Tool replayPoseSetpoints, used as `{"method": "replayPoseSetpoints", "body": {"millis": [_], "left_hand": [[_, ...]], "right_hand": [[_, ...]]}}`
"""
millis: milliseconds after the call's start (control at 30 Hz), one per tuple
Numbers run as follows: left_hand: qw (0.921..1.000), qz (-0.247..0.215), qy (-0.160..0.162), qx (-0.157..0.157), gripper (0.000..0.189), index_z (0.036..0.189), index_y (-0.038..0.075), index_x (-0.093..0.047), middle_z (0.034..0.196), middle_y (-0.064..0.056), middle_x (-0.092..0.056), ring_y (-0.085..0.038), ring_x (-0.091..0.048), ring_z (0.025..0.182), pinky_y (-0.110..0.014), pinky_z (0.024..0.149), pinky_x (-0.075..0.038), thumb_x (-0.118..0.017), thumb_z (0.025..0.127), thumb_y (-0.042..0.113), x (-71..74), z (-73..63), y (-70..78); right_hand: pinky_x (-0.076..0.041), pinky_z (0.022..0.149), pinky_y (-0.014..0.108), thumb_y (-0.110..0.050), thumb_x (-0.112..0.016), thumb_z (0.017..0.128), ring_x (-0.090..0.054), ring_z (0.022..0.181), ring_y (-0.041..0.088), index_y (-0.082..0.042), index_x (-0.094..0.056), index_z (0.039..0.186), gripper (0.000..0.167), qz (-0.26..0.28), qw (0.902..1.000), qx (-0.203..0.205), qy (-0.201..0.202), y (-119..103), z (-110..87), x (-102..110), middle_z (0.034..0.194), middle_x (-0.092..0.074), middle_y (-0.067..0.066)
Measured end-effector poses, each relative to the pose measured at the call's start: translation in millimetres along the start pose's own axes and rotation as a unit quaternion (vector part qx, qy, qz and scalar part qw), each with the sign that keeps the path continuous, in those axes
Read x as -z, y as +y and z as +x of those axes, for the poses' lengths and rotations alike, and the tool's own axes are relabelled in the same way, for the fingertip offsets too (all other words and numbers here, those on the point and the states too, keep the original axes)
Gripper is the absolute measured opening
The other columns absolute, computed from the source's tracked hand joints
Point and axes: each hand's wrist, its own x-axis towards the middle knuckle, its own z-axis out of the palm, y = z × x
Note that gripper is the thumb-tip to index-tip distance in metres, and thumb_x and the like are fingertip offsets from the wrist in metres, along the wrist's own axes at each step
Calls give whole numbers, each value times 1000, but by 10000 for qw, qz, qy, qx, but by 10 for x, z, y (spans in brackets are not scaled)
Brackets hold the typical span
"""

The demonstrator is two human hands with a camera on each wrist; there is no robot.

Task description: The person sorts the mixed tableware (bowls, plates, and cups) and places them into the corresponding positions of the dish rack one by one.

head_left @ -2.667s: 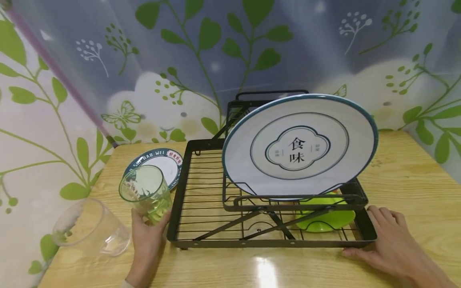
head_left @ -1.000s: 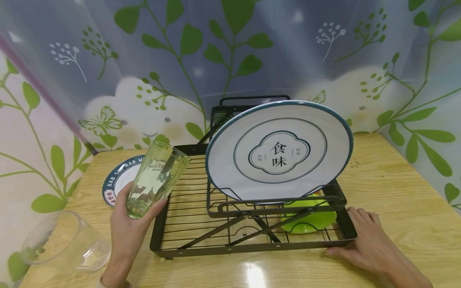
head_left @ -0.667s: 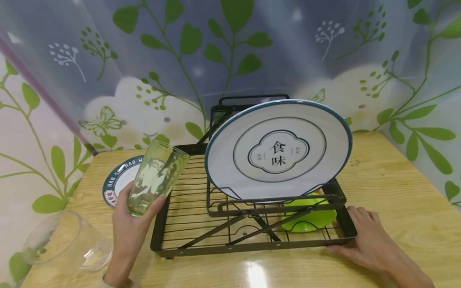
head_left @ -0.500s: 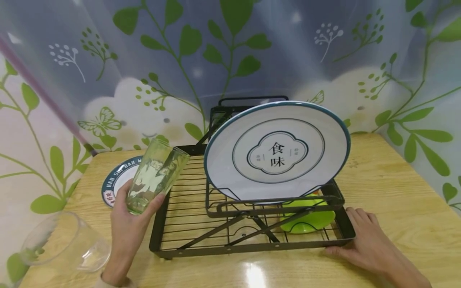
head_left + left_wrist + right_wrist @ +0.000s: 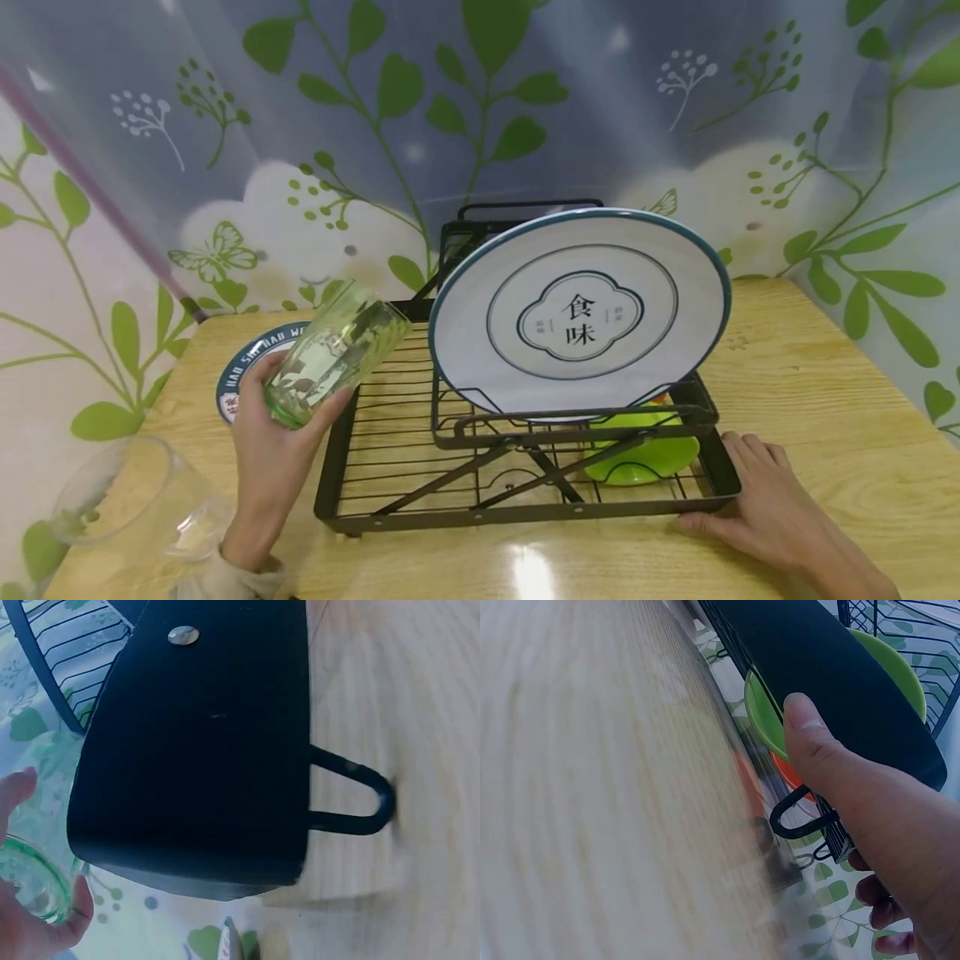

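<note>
My left hand (image 5: 273, 458) grips a green drinking glass (image 5: 337, 358) low down, near its base. The glass leans with its mouth up and to the right, over the left end of a black wire dish rack (image 5: 540, 515). In the left wrist view, thumb and fingers circle the base of the glass (image 5: 34, 881) beside the rack's side wall (image 5: 195, 742). My right hand (image 5: 772, 508) grips the rack's front right corner; the right wrist view has the thumb (image 5: 810, 735) lying along the wall, fingers curled behind it. A large white plate (image 5: 592, 375) with a teal rim leans in the upper tier.
Beneath the tier, a bright green bowl (image 5: 637, 462) sits at the rack's right, with orange (image 5: 784, 771) showing under it. A small blue-rimmed plate (image 5: 242, 367) lies left of the rack, partly behind my left hand. A clear glass (image 5: 142, 500) stands at the table's left.
My left hand has lifted the green glass from left of the rack and tipped it rightward; it now leans further over the rack's edge. My right hand stays on the corner.
</note>
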Motion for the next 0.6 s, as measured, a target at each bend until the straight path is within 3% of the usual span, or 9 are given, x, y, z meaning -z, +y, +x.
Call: {"method": "replayPoseSetpoints", "body": {"millis": [300, 433, 600], "left_hand": [[9994, -220, -162, -217, 79, 137, -2, -37, 124, -16, -46, -20, -50, 101, -10, 72, -48, -84, 75, 10, -27, 0, 162], [9989, -278, -358, -152, 76, 140, 0, -32, 127, -19, -42, -27, -49, 104, -10, 72, -47, -78, 82, 13, -44, 18, 212], [9990, -6, -444, -48, 74, 142, 3, -26, 129, -19, -38, -29, -44, 108, -28, 81, -44, -71, 89, 28, -52, 77, 223]], "right_hand": [[-30, 77, 43, -61, -83, 57, -48, 92, 28, -15, -55, 93, 65, 0, 10000, 44, 12, 21, -1, -13, 93, -51, 0], [-31, 77, 44, -62, -83, 57, -49, 92, 29, -14, -55, 94, 67, -34, 10000, 0, 2, 18, -9, -5, 93, -51, 1], [-31, 77, 44, -63, -82, 57, -48, 93, 28, -14, -55, 96, 69, -47, 10000, -48, -38, 15, 1, -11, 95, -52, 2]]}}
